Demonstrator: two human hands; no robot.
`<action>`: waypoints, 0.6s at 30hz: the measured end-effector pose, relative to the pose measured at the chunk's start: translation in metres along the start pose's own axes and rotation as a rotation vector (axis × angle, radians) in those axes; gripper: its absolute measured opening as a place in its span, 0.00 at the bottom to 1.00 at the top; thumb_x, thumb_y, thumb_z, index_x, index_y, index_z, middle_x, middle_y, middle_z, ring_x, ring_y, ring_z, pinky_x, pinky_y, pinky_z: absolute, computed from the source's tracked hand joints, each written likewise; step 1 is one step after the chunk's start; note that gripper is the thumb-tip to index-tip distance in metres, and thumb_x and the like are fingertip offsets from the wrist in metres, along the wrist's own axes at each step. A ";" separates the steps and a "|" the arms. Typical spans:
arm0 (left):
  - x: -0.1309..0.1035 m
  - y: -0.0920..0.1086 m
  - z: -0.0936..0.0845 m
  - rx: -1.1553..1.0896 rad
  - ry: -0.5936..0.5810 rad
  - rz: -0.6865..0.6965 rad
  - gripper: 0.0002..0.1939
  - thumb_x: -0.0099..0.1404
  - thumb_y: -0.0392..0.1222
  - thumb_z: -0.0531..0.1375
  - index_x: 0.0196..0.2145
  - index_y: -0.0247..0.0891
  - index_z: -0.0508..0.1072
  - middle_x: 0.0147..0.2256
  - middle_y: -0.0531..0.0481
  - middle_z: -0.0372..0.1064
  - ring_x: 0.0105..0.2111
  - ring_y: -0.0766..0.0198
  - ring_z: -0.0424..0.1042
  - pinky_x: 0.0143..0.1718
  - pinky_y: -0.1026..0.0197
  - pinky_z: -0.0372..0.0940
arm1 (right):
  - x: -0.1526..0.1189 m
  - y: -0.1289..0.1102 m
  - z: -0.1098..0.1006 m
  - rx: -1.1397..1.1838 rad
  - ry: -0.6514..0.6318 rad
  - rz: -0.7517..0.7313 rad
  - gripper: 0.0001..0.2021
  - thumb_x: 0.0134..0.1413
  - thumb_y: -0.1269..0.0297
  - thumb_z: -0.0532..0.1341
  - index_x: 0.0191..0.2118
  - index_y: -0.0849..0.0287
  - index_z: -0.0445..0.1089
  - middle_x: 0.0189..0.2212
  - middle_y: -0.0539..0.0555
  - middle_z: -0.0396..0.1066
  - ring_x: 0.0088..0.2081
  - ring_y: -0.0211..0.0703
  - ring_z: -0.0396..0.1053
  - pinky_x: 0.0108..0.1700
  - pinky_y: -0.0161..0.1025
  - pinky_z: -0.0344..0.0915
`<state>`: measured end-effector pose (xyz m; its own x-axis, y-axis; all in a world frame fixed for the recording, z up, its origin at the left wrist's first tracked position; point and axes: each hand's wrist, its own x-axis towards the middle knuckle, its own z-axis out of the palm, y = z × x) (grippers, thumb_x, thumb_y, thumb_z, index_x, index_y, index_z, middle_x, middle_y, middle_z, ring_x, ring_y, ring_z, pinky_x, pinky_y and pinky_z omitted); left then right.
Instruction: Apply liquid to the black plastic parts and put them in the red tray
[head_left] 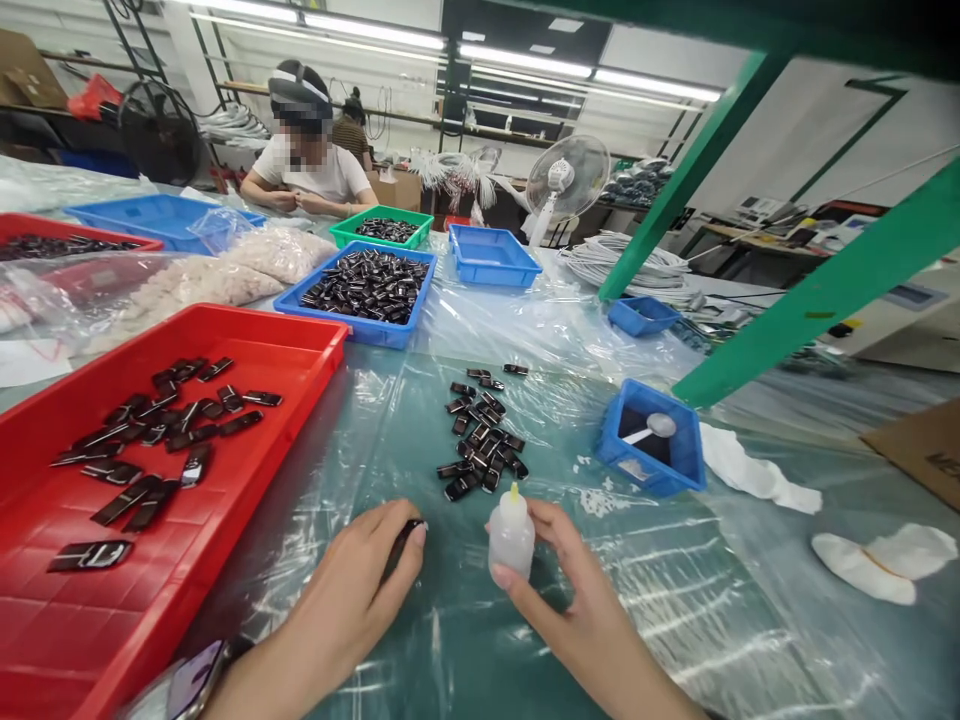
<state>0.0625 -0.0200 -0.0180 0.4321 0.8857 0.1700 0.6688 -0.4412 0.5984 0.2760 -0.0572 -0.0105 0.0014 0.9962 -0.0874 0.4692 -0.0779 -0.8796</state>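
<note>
My left hand (367, 565) is closed around a small black plastic part (400, 550), most of it hidden by the fingers. With thumb and fingers, my right hand (562, 575) grips a translucent white squeeze bottle (511, 540) that stands upright with a yellowish nozzle tip. Just beyond both hands lies a loose pile of black plastic parts (484, 440) with shiny metallic bits. More of these black parts (161, 430) are scattered in the large red tray (300, 385) at the left. Tiny white pieces (604, 500) lie on the table right of the bottle.
A blue bin (686, 455) with a white scoop (660, 425) sits at right, near white gloves (757, 470). Farther back stand a blue tray (367, 335) full of black parts, a green tray (420, 235) and another blue tray (495, 270). A green post (825, 290) slants at right. A person (311, 160) sits opposite.
</note>
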 end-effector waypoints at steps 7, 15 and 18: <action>-0.005 -0.006 0.008 0.015 -0.017 -0.044 0.15 0.66 0.40 0.51 0.21 0.40 0.60 0.19 0.57 0.56 0.20 0.66 0.61 0.22 0.65 0.54 | -0.006 -0.003 0.001 0.069 0.070 0.065 0.19 0.54 0.49 0.60 0.51 0.47 0.65 0.47 0.58 0.70 0.51 0.55 0.68 0.33 0.38 0.73; -0.009 -0.005 0.006 -0.031 -0.034 -0.038 0.15 0.70 0.48 0.52 0.27 0.39 0.66 0.23 0.54 0.60 0.25 0.61 0.64 0.25 0.62 0.59 | -0.014 0.003 -0.001 0.132 0.048 0.020 0.21 0.56 0.45 0.59 0.53 0.45 0.70 0.52 0.58 0.71 0.53 0.57 0.69 0.41 0.43 0.74; -0.012 -0.002 0.002 -0.157 -0.028 0.017 0.11 0.74 0.43 0.46 0.41 0.42 0.66 0.33 0.50 0.66 0.35 0.58 0.67 0.37 0.57 0.63 | -0.019 0.002 -0.001 0.157 0.081 -0.007 0.23 0.54 0.42 0.59 0.53 0.44 0.70 0.49 0.57 0.73 0.48 0.55 0.73 0.40 0.43 0.74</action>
<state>0.0571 -0.0296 -0.0226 0.4604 0.8731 0.1606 0.5594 -0.4258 0.7112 0.2776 -0.0764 -0.0100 0.0730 0.9961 -0.0491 0.3259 -0.0703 -0.9428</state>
